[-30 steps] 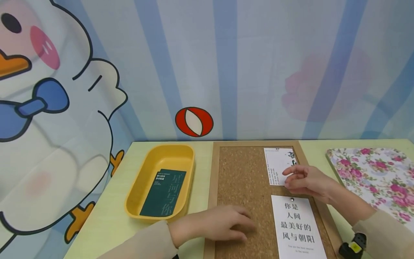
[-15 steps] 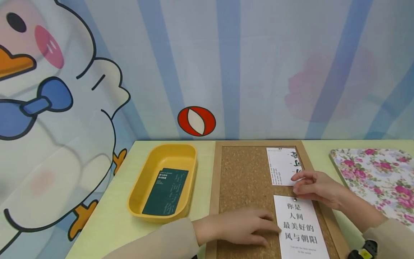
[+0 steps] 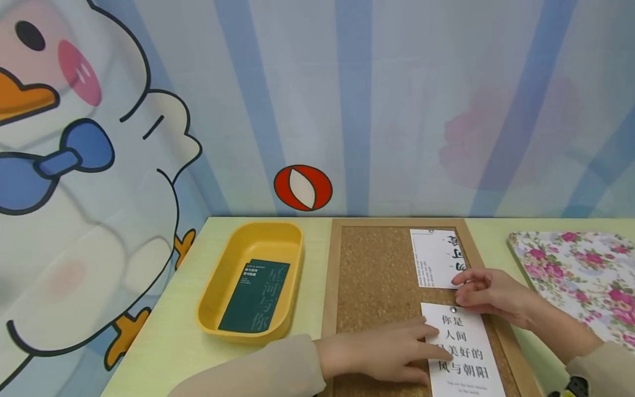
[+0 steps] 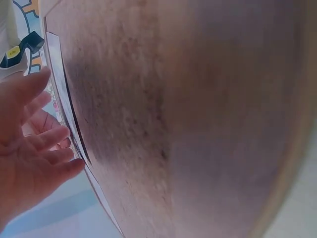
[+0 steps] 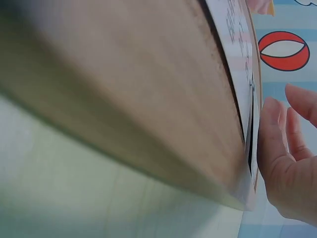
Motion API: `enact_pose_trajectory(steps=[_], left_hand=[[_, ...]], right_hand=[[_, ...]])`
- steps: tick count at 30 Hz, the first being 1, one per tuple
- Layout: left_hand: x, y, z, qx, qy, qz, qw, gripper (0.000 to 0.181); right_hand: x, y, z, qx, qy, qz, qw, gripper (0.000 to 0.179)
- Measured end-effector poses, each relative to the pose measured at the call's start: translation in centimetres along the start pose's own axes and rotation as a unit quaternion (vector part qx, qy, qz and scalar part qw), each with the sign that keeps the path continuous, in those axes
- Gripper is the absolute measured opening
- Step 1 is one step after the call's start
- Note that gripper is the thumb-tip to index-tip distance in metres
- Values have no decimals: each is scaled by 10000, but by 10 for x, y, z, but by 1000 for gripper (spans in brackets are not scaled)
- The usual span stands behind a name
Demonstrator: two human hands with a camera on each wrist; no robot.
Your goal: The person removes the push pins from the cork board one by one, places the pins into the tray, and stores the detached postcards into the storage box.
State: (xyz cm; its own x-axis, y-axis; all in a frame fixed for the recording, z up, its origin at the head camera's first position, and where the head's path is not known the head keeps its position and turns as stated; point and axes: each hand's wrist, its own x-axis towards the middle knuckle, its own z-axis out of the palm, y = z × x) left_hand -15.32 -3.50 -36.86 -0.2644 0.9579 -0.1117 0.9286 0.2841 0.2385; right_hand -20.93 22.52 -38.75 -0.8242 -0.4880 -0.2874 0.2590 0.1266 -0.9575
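Note:
Two white printed cards are pinned one above the other along the right side of a framed corkboard (image 3: 377,275). The lower card (image 3: 471,380) has a pushpin (image 3: 453,310) at its top edge. My left hand (image 3: 382,353) reaches across the board, fingers extended over the lower card's left edge, palm down. My right hand (image 3: 501,298) is between the cards at the right, its fingers loosely bent, fingertips at the lower right corner of the upper card (image 3: 436,259). In the right wrist view, the right hand's fingers (image 5: 297,134) are spread with nothing visible between them.
Left of the board stands a yellow tray (image 3: 208,298) with dark green cards (image 3: 255,298) in it. To the right lies a floral board (image 3: 580,275). A striped cartoon backdrop (image 3: 397,110) rises behind the table (image 3: 163,353).
My left hand has moved right across the cork onto the lower card's left edge. My right hand has shifted slightly right and down, uncovering more of the upper card's print.

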Motion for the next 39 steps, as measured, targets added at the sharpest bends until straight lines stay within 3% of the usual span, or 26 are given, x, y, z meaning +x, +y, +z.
enact_pose_trajectory(steps=[9, 15, 21, 39], left_hand=[[16, 4, -1, -19, -516, 191, 9985, 41], [19, 3, 0, 217, -500, 462, 9974, 39], [20, 2, 2, 273, -533, 595, 9964, 38], [22, 3, 2, 26, -586, 430, 9973, 39]], right_hand=[[-6, 6, -9, -100, -102, -59, 9999, 23], [-7, 7, -11, -230, -55, -82, 9997, 24], [-6, 8, -8, -825, 125, -70, 9965, 31], [-5, 9, 2, -1697, 605, -164, 9835, 37]])
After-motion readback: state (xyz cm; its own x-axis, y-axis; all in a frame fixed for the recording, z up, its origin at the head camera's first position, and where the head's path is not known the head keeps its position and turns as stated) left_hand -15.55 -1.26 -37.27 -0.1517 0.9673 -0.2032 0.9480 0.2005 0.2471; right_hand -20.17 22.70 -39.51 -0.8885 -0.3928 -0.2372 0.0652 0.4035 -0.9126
